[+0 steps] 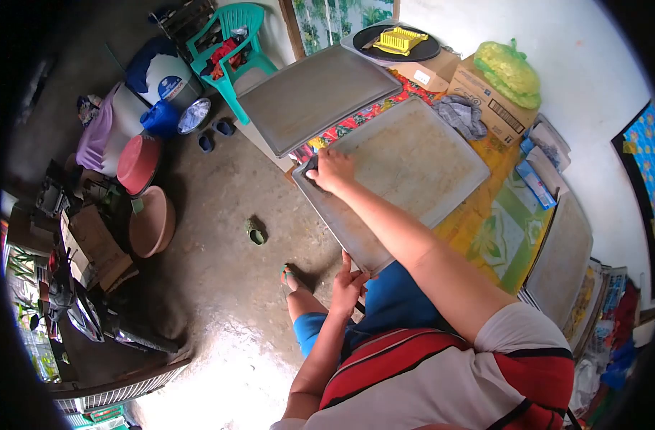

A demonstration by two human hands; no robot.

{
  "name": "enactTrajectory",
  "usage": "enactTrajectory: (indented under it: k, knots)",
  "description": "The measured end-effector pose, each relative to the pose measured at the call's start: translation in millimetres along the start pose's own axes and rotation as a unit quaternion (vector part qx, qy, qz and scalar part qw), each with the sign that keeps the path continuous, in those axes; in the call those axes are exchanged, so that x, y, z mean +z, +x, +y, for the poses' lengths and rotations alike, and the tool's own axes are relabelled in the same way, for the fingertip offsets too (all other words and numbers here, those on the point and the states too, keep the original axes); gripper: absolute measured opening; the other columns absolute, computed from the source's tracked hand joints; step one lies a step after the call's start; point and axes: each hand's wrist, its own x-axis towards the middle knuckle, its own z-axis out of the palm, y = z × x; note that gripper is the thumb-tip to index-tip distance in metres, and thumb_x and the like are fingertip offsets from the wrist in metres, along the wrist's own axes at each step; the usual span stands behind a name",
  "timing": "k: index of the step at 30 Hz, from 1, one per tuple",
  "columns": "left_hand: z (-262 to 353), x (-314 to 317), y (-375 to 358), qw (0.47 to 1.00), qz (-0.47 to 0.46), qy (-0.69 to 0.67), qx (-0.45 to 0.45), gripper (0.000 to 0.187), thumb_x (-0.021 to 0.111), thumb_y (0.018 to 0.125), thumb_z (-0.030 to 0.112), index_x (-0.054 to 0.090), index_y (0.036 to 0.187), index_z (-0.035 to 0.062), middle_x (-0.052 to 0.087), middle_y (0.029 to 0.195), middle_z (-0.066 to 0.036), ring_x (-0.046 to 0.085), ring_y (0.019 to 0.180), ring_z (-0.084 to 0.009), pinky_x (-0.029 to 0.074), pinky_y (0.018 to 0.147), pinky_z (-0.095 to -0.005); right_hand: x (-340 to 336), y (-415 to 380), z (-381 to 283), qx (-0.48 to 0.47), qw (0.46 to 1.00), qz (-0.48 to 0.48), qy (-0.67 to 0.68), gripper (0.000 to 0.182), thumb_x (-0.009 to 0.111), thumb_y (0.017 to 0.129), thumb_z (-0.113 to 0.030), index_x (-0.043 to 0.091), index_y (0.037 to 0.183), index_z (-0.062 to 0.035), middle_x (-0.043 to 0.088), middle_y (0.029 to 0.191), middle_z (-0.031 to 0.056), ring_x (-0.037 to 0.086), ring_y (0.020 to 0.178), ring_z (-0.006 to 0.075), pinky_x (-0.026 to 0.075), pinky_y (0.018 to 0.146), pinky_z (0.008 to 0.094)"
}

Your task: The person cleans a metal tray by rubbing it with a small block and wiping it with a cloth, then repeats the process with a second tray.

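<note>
A large metal baking tray (413, 161) with brownish stains lies on the table in front of me. My right hand (333, 172) reaches across it to the far left corner, fingers closed around a small dark cloth (312, 165) pressed on the rim. I cannot make out the cloth's full shape. At the near left corner, my left hand (350, 287) grips the tray's edge, index finger stretched along it. A second baking tray (317, 97), dark grey, lies just beyond the first.
A yellow-green patterned tablecloth (510, 222) covers the table. Along the wall stand a cardboard box (496, 104), a yellow-green bag (510, 72), a crumpled grey cloth (460, 117) and stacked trays (562, 258). Basins (153, 222), a green chair (231, 50) and a clog (256, 231) are on the floor.
</note>
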Motion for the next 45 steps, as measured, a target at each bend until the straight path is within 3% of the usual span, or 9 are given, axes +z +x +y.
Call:
enactTrajectory:
  k: [5,13,15,27,28,32,35,39,45]
  knots:
    - [-3,-3,1,0.999,-0.013,-0.02,0.027,0.086,0.053,0.089,0.001,-0.005,0.152,0.0077,0.07,0.088,-0.014,0.052,0.052,-0.0087,0.042,0.047,-0.02,-3,-40,-50,-0.126,0.987,-0.009,0.099,0.05,0.073,0.076,-0.037,0.055,0.113,-0.0093,0.063,0.108,0.0089,0.062,0.101,0.0267,0.045,0.082,0.0466]
    - [2,1,-2,0.999,0.012,0.0,0.047,0.082,0.056,0.087,0.005,0.006,0.151,0.0005,0.071,0.087,-0.013,0.054,0.052,-0.0084,0.043,0.048,-0.0197,-37,-102,-31,-0.595,0.779,0.174,0.088,0.012,0.053,0.082,-0.02,0.061,0.091,-0.0186,0.065,0.103,-0.0017,0.059,0.107,0.0215,0.038,0.101,0.0419]
    - [6,4,-3,0.999,0.013,-0.005,0.043,0.082,0.056,0.086,0.004,0.005,0.151,-0.0006,0.071,0.087,-0.014,0.052,0.051,-0.0083,0.043,0.047,-0.0196,-24,-97,3,-0.556,0.823,-0.087,-0.078,0.015,0.053,0.08,-0.021,0.062,0.092,-0.0193,0.068,0.1,-0.0003,0.059,0.112,0.0233,0.035,0.107,0.0439]
    - [-6,-4,6,0.996,0.045,-0.053,0.051,0.06,0.059,0.083,0.003,0.039,0.139,-0.0036,0.071,0.085,-0.012,0.053,0.05,-0.0086,0.042,0.046,-0.0199,-87,-105,81,-0.568,0.817,-0.056,-0.089,0.017,0.048,0.086,-0.02,0.06,0.097,-0.0173,0.066,0.104,-0.0005,0.056,0.118,0.0234,0.03,0.113,0.0494]
    - [-6,-4,6,0.996,0.043,-0.053,0.053,0.059,0.059,0.083,0.003,0.04,0.138,-0.0036,0.071,0.084,-0.013,0.053,0.05,-0.0087,0.042,0.046,-0.0199,-93,-102,84,-0.58,0.814,0.018,-0.031,0.016,0.051,0.085,-0.021,0.06,0.097,-0.0163,0.066,0.097,0.002,0.062,0.107,0.025,0.042,0.101,0.0459]
    - [-6,-4,8,0.996,0.034,-0.06,0.052,0.054,0.059,0.082,0.002,0.043,0.134,-0.0038,0.071,0.084,-0.013,0.053,0.048,-0.0092,0.043,0.045,-0.0199,-104,-93,59,-0.33,0.928,0.039,0.17,0.022,0.061,0.086,-0.025,0.059,0.103,-0.0104,0.067,0.085,0.0134,0.065,0.078,0.0349,0.049,0.065,0.0449]
    - [-7,-5,9,0.997,0.034,-0.051,0.05,0.052,0.057,0.083,0.002,0.044,0.133,-0.0044,0.071,0.084,-0.013,0.051,0.047,-0.0088,0.041,0.044,-0.0199,-84,-68,41,-0.115,0.959,-0.009,0.259,0.028,0.064,0.087,-0.027,0.058,0.106,-0.0069,0.067,0.086,0.0168,0.065,0.077,0.0366,0.049,0.066,0.0445]
    - [-9,-4,7,0.997,0.033,-0.049,0.053,0.049,0.054,0.086,0.001,0.044,0.133,-0.005,0.071,0.083,-0.013,0.048,0.046,-0.0075,0.038,0.043,-0.02,-16,-47,31,-0.06,0.922,-0.101,0.368,0.031,0.073,0.08,-0.023,0.059,0.096,0.0002,0.066,0.085,0.0151,0.064,0.077,0.0253,0.048,0.069,0.0358]
    - [-12,-6,6,0.997,0.029,-0.047,0.051,0.046,0.056,0.087,0.003,0.045,0.131,-0.0043,0.07,0.084,-0.012,0.05,0.048,-0.0076,0.04,0.045,-0.0199,-4,-56,18,-0.045,0.971,-0.139,0.188,0.04,0.069,0.075,-0.02,0.062,0.109,-0.0012,0.066,0.103,0.0231,0.064,0.098,0.0369,0.051,0.084,0.0431]
